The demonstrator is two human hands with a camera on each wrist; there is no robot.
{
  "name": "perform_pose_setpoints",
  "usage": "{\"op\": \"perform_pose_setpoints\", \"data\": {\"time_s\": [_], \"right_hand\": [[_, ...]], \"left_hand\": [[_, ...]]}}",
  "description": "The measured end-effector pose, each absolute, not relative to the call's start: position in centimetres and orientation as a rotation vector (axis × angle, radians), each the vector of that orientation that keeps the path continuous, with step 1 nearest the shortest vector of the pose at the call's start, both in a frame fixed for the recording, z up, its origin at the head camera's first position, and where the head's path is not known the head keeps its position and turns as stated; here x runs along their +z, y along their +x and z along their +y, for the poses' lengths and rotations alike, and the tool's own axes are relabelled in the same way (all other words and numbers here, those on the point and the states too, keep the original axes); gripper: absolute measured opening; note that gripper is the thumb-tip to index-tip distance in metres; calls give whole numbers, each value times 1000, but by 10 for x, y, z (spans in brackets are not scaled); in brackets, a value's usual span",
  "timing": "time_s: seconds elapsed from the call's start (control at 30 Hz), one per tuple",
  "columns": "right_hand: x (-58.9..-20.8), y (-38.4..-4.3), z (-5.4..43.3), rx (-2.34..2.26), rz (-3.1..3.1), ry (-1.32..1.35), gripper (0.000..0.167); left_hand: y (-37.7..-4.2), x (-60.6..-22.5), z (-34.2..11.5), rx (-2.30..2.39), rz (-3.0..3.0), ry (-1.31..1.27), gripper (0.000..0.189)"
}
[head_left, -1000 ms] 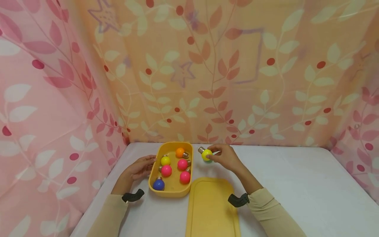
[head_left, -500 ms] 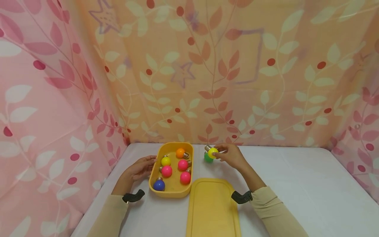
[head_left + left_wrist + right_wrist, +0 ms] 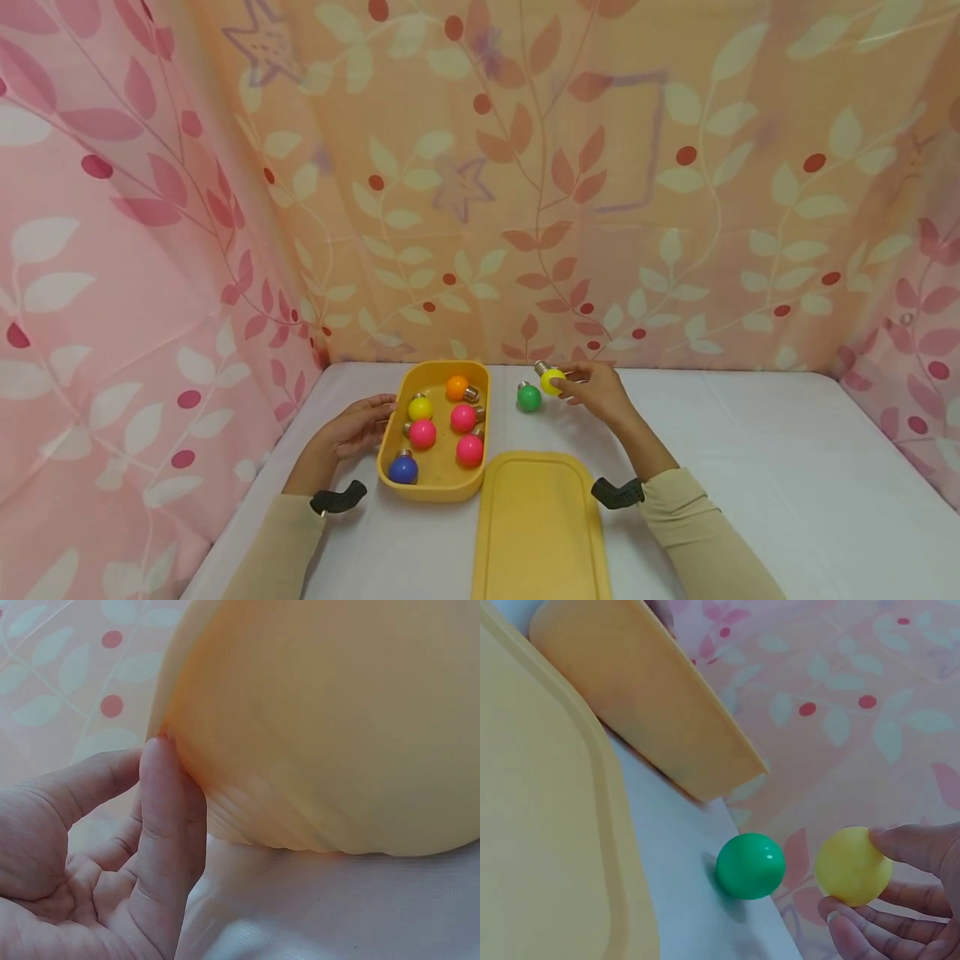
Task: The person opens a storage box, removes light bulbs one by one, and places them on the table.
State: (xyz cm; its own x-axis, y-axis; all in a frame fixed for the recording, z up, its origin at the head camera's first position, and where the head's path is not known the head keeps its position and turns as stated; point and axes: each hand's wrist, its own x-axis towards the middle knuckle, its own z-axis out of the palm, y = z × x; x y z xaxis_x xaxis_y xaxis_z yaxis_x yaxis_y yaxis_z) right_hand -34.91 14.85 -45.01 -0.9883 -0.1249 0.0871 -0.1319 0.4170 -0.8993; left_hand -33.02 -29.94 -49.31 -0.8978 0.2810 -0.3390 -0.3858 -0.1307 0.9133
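Note:
A yellow light bulb (image 3: 552,382) is pinched between the thumb and fingers of my right hand (image 3: 600,396), its metal screw base pointing up and left. Just left of it a green light bulb (image 3: 529,398) stands on the table, also seen in the right wrist view. My left hand (image 3: 362,425) touches the left side of the yellow box (image 3: 432,493), fingers fairly straight against its outer wall (image 3: 322,750). Inside the box lie several bulbs: an orange one (image 3: 457,387), a yellow one, pink ones (image 3: 422,433) and a blue one (image 3: 403,468).
A yellow lid (image 3: 542,525) lies flat on the white table (image 3: 765,467), in front of my right hand and beside the box. Leaf-patterned cloth (image 3: 480,208) hangs behind the table and at its sides.
My right hand has moved right with the yellow bulb, away from the green bulb, which was mostly hidden behind it and now shows fully. The left hand and the box have stayed put.

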Motion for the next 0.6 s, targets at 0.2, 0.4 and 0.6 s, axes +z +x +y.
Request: {"op": "perform_pose_setpoints", "data": {"time_s": [0.2,0.4,0.6], "right_hand": [[-461,-356,153,1745,-2617,227,41],[-470,-359,157,1750,-2635,116,39],[-477,-360,157,1701,-2703,29,38]], "left_hand": [[-331,-494,-300,2065,1721,-115,40],[-331,-493,-299,2057,1745,-139,42],[-331,-493,-298,2055,1744,-163,47]]}}
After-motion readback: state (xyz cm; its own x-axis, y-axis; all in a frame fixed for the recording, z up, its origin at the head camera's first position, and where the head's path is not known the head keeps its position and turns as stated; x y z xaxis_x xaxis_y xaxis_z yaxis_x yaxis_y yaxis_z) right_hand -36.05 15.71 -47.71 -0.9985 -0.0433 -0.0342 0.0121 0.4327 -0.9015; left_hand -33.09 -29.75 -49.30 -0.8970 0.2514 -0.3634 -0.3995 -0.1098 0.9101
